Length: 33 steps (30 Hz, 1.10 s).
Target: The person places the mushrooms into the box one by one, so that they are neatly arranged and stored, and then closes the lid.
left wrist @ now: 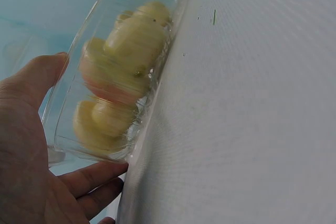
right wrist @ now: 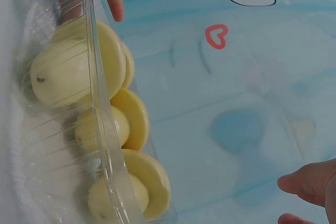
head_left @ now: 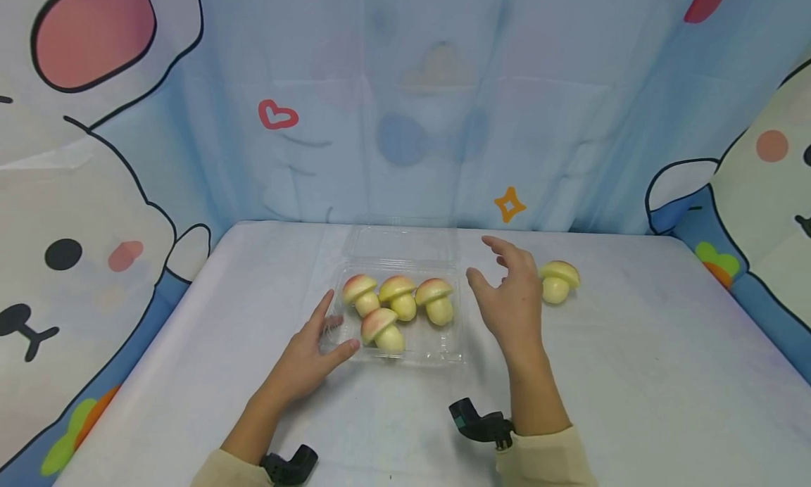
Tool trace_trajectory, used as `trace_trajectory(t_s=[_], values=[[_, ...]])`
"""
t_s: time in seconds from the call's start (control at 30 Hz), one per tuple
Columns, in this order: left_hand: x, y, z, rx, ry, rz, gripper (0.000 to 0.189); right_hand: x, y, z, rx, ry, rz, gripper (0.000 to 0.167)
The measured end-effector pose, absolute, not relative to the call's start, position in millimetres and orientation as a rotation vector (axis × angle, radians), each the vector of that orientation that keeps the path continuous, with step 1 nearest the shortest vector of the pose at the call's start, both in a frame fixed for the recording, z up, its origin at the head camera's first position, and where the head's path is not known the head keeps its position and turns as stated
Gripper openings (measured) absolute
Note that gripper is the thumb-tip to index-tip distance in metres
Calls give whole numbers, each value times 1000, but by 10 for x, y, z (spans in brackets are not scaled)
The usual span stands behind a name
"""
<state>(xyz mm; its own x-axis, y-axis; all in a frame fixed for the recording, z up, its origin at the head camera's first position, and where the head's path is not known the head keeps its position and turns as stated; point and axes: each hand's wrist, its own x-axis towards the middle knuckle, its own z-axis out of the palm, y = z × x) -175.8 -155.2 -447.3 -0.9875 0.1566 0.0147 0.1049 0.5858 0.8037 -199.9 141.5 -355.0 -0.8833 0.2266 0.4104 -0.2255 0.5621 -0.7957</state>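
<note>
A clear plastic clamshell box (head_left: pixel 421 345) lies on the table with its lid (head_left: pixel 402 244) folded back. Several toy mushrooms (head_left: pixel 437 302) with yellow, red-tinged caps are inside it, three in a back row and one at front left. My left hand (head_left: pixel 308 357) holds the box's front left corner, thumb at the front rim and fingers along the left side. To the box's right, my right hand (head_left: pixel 512 300) hovers with thumb and fingers spread and nothing between them. A loose yellow mushroom (head_left: pixel 555 290) stands just right of that hand.
A white cloth covers the table (head_left: pixel 659 360). Behind it hangs a light blue curtain (head_left: pixel 418 149) printed with cartoon animals. Each wrist wears a black camera (head_left: pixel 481 425), and both sleeves (head_left: pixel 545 459) are beige.
</note>
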Motion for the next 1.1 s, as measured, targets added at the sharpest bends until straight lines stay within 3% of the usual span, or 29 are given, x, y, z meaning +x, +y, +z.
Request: trace_trajectory(t_s=[1.1], values=[[-1770,-1549,-4477,208,2733,1402,96,-2047,1842,-3574,-396,-2243,1281,53]])
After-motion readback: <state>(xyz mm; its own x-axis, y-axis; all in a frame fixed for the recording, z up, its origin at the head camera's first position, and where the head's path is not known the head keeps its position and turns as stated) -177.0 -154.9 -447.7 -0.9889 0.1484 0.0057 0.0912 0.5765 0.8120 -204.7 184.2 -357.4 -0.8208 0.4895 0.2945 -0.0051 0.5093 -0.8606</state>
